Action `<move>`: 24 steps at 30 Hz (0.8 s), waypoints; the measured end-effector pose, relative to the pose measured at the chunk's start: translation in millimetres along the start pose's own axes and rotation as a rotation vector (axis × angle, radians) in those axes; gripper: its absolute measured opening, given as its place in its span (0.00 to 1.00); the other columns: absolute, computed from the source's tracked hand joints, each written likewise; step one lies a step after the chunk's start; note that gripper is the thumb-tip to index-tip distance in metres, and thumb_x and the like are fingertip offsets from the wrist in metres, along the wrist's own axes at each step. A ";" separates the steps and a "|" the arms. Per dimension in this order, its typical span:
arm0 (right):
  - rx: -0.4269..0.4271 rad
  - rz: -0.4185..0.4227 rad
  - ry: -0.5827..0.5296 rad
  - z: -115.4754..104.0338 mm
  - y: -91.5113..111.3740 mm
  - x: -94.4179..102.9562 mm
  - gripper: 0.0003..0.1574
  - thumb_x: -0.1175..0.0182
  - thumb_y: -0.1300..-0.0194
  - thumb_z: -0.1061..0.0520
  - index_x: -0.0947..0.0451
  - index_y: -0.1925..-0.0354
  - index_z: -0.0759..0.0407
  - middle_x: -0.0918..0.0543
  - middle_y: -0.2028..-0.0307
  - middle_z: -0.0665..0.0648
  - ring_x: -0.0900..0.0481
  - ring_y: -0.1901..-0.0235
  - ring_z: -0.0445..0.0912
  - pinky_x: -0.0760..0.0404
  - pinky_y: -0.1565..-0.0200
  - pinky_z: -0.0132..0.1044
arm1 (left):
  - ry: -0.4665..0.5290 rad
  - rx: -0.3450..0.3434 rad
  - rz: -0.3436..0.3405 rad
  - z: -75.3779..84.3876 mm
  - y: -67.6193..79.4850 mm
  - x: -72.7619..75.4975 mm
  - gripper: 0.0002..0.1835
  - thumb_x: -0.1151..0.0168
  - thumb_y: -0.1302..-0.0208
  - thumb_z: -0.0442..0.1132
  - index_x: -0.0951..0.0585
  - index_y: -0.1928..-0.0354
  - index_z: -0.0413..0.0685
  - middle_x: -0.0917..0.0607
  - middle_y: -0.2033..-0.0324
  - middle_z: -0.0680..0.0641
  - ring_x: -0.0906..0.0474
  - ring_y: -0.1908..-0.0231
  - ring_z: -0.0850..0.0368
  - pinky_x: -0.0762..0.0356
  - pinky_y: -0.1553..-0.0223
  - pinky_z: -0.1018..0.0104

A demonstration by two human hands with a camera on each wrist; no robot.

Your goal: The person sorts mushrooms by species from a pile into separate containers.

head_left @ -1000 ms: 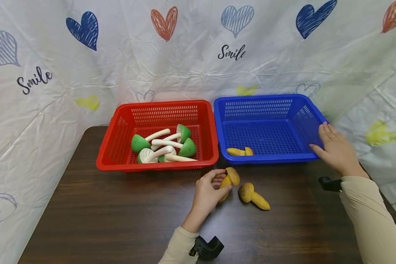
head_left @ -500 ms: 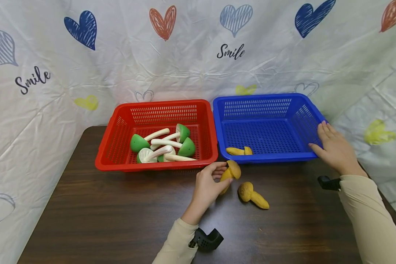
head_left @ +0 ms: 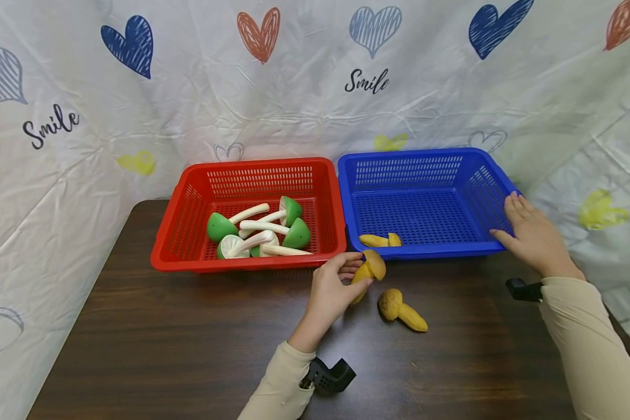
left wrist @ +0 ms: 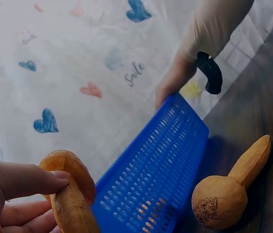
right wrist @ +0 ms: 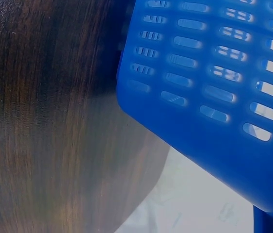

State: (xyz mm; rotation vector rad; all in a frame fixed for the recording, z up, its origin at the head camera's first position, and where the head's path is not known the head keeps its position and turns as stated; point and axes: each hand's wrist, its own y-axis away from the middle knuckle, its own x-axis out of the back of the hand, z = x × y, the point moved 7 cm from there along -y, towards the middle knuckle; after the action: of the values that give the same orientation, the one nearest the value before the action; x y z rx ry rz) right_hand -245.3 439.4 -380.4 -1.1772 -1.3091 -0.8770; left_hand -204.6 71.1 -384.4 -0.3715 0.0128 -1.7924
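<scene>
In the head view my left hand (head_left: 332,294) pinches a yellow toy mushroom (head_left: 374,265) by its stem, cap up, close before the front rim of the blue basket (head_left: 425,252). The left wrist view shows the thumb (left wrist: 54,180) lying across that stem, just under the cap. My right hand (head_left: 538,236) rests on the basket's right rim with straight fingers. A second yellow mushroom (head_left: 401,312) lies on the table, its cap darkened on one side. Another yellow mushroom (head_left: 380,240) lies inside the blue basket by its front wall. The right wrist view shows only the basket's slotted wall (right wrist: 199,116) and table.
A red basket (head_left: 249,265) stands directly left of the blue one, holding several green-capped mushrooms (head_left: 297,234) with white stems. Both baskets sit at the back of the dark wooden table (head_left: 189,338), against a white curtain (head_left: 304,87) printed with hearts.
My left hand has lifted the yellow mushroom slightly up and toward the blue basket's front rim. My right hand stays on the basket's right rim.
</scene>
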 end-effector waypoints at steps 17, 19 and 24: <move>0.002 -0.005 -0.003 2.0 -0.6 -0.1 0.45 0.54 0.30 0.48 0.54 0.36 0.85 0.51 0.36 0.84 0.58 0.31 0.67 0.61 0.31 0.52 | 0.039 -0.020 0.005 4.0 0.5 2.9 0.21 0.28 0.51 0.29 0.20 0.53 0.33 0.15 0.61 0.40 0.17 0.62 0.50 0.19 0.59 0.59; 0.003 -0.006 -0.003 1.5 -0.4 0.2 0.45 0.54 0.30 0.48 0.54 0.36 0.86 0.51 0.36 0.84 0.59 0.31 0.67 0.62 0.31 0.51 | 0.038 -0.023 0.005 4.7 -0.1 3.4 0.21 0.28 0.51 0.29 0.20 0.53 0.33 0.15 0.61 0.40 0.17 0.62 0.50 0.19 0.59 0.61; 0.007 -0.006 0.000 -0.9 -0.2 1.5 0.45 0.55 0.29 0.48 0.54 0.36 0.86 0.51 0.36 0.84 0.59 0.31 0.67 0.64 0.31 0.49 | 0.036 -0.025 0.009 4.8 -4.2 5.4 0.21 0.28 0.51 0.30 0.20 0.52 0.33 0.15 0.61 0.40 0.17 0.61 0.50 0.19 0.59 0.65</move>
State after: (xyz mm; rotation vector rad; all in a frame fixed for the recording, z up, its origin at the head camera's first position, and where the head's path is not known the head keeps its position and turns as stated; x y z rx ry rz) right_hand -245.1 438.6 -378.8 -1.1684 -1.3150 -0.8757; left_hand -208.4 67.9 -377.6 -0.3569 0.0625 -1.7915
